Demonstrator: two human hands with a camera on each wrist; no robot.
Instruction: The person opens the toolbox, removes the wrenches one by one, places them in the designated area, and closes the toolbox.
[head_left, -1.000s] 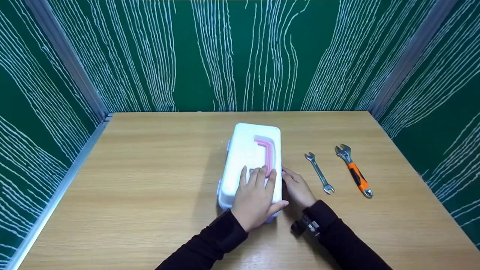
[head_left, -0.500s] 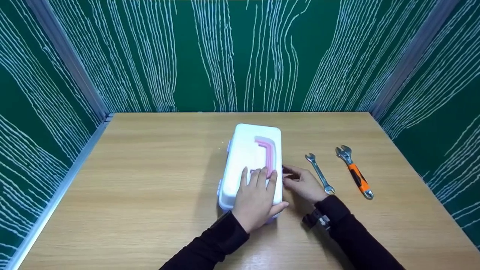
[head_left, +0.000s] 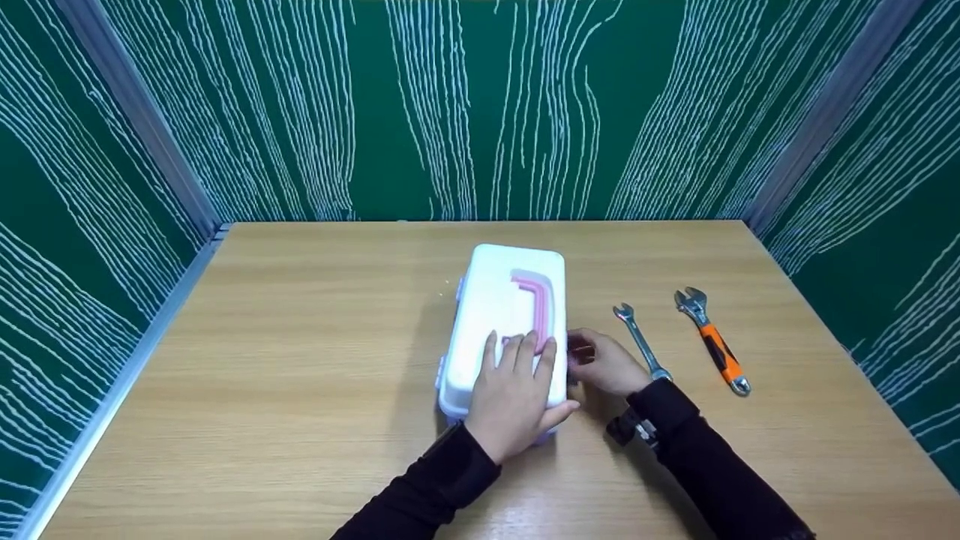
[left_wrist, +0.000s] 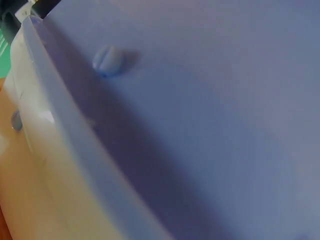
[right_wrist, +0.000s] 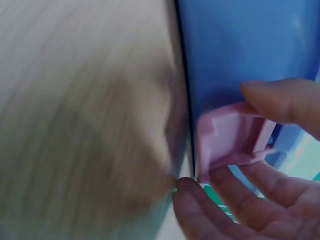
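Note:
A box (head_left: 495, 292) with a white lid, a pink handle (head_left: 536, 307) in its top and a bluish body (right_wrist: 240, 40) stands on the table. My left hand (head_left: 514, 401) lies flat on the near part of the lid, fingers spread. At the box's right side, my right hand (head_left: 609, 365) pinches a pink latch (right_wrist: 230, 135). In the right wrist view the thumb touches the latch's upper edge and fingers lie under it; the latch tilts out from the body. Only a blurred bluish surface with a raised rim (left_wrist: 75, 115) fills the left wrist view.
Right of the box lie an open-end wrench (head_left: 637, 337), its near end partly behind the right sleeve, and an adjustable wrench (head_left: 716, 345) with an orange and black handle. Green walls (head_left: 375, 150) with white lines surround the wooden table (head_left: 300, 337).
My right hand has shifted right and slightly away from the box's side, its fingers more visibly curled at the latch. The left hand stays on the lid.

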